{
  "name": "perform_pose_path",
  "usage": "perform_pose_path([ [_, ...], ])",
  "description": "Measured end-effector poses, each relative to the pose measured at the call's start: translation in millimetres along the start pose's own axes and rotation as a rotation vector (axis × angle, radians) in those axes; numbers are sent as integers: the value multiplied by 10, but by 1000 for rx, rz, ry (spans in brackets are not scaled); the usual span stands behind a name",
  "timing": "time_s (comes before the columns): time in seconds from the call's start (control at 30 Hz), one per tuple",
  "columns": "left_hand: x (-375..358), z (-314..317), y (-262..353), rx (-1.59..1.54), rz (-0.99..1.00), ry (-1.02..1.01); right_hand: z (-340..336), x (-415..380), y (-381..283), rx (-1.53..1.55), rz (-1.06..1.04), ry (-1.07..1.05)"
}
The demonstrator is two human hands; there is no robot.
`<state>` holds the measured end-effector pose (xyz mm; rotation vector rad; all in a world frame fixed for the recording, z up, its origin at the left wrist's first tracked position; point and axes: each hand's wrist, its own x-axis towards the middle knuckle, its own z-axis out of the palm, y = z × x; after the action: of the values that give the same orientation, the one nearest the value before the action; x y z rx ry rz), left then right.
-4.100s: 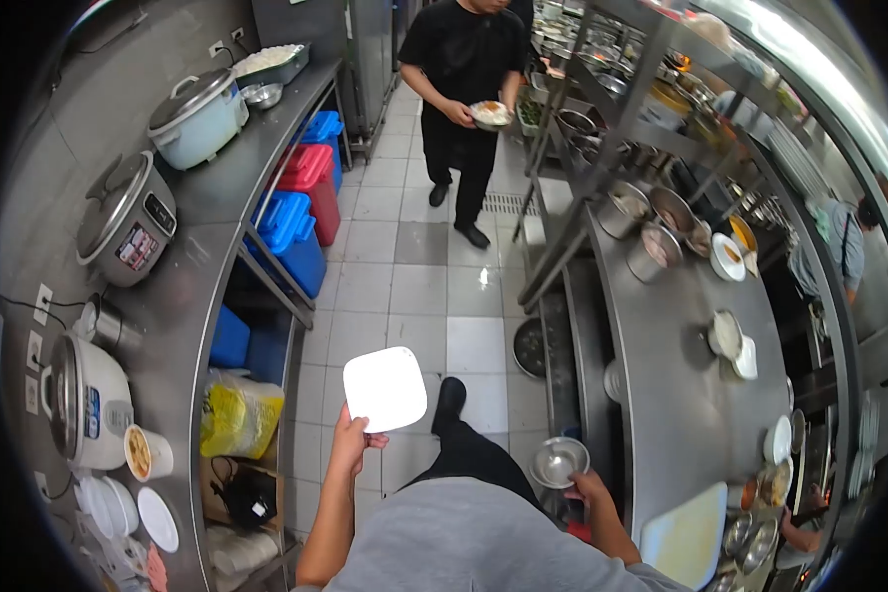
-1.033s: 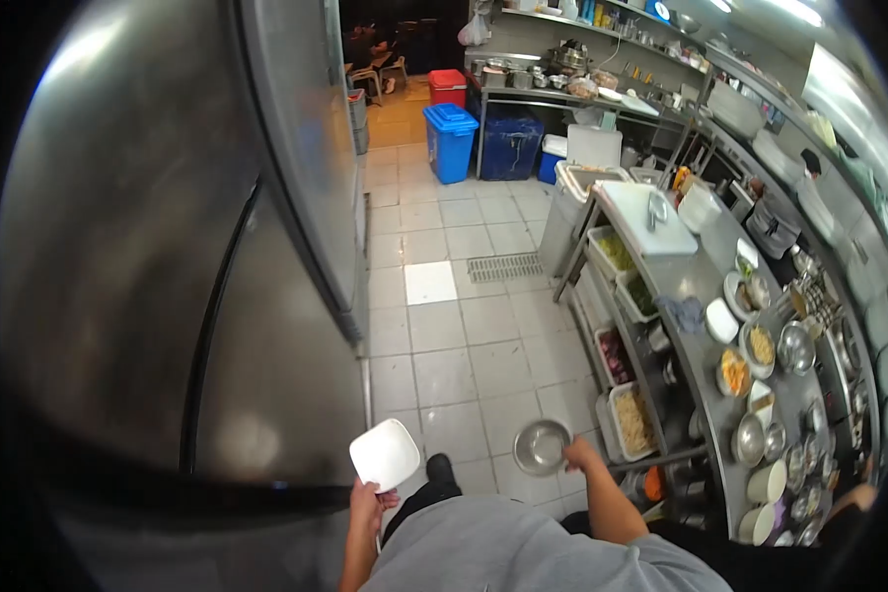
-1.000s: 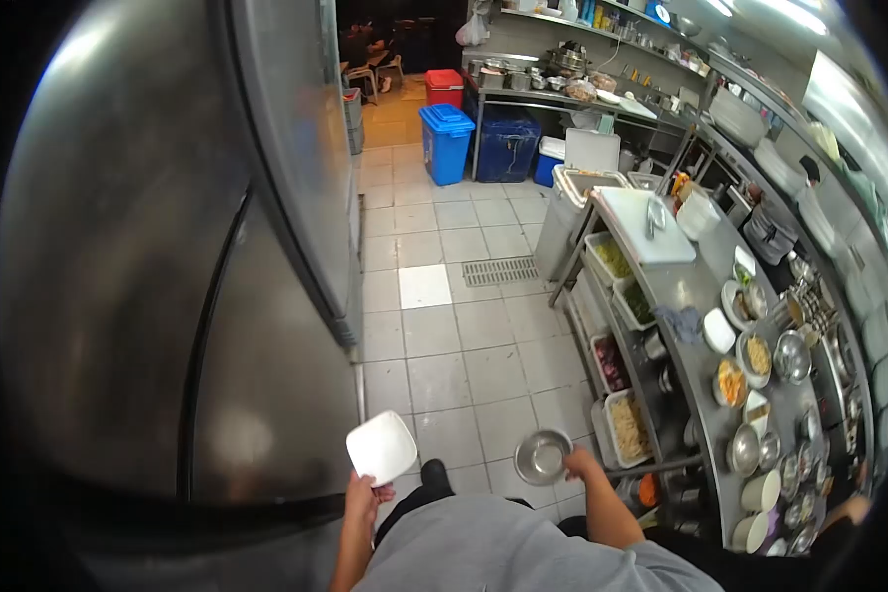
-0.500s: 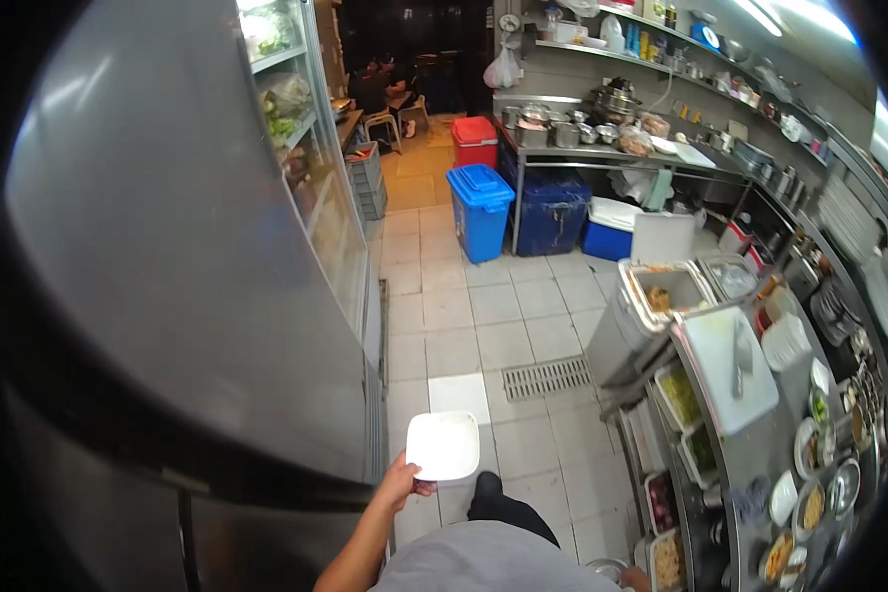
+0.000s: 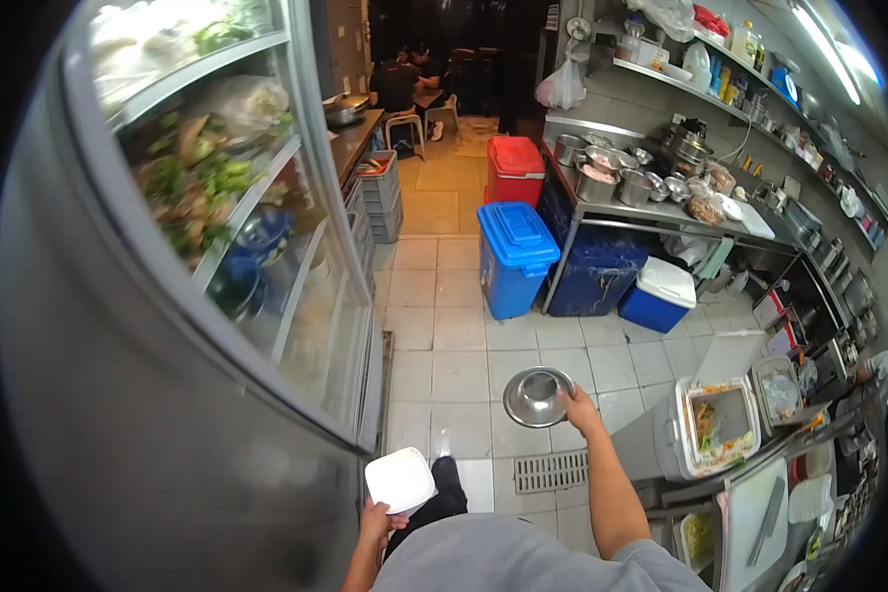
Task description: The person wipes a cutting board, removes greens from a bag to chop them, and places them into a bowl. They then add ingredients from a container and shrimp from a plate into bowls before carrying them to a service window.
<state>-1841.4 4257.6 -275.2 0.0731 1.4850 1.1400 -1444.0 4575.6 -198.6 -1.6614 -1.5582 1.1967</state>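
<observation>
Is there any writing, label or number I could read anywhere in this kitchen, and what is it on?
None can be read.
Bottles and containers on the wall shelf: labels too small and blurred.
Square white plate in the left hand: blank.
Round steel bowl in the right hand: blank.

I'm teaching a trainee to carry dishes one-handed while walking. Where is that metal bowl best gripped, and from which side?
Probably at the rim, from the side nearest the body. The metal bowl sits level with its opening up and has a thin, flared lip but no handle. The right hand pinches that near edge. The left hand holds the white plate by its near edge likewise.
</observation>
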Motion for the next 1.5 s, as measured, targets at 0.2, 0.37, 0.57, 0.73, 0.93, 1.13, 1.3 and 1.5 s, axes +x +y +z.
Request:
perform_pose_path([
  [0.2,1503,1035,1831,83,26,-147,-169,1146,658,-60,277,111],
  [0.37,2704,2084,3494,199,136,-237,-478,1105,2166,-342,509,137],
  [0.57,4274,3162,4780,191,168,-314,-231,2062,2242,-124,714,222],
  [0.73,5347,3431,5642,178,85,-251,78,5426,1807,-518,444,-203],
  [0.93,6236,3584,6812,-37,229,-37,277,9348,-1241,-241,-133,65],
  [1.13,7784,3543,7813,-56,194,41,580,11608,-2500,10,-84,171],
  [1.3,8967,4214,9477,60,312,-38,655,12368,-3144,121,375,271],
  [1.5,10330,5407,11515,352,207,-292,256,13091,-4408,-230,-243,729],
])
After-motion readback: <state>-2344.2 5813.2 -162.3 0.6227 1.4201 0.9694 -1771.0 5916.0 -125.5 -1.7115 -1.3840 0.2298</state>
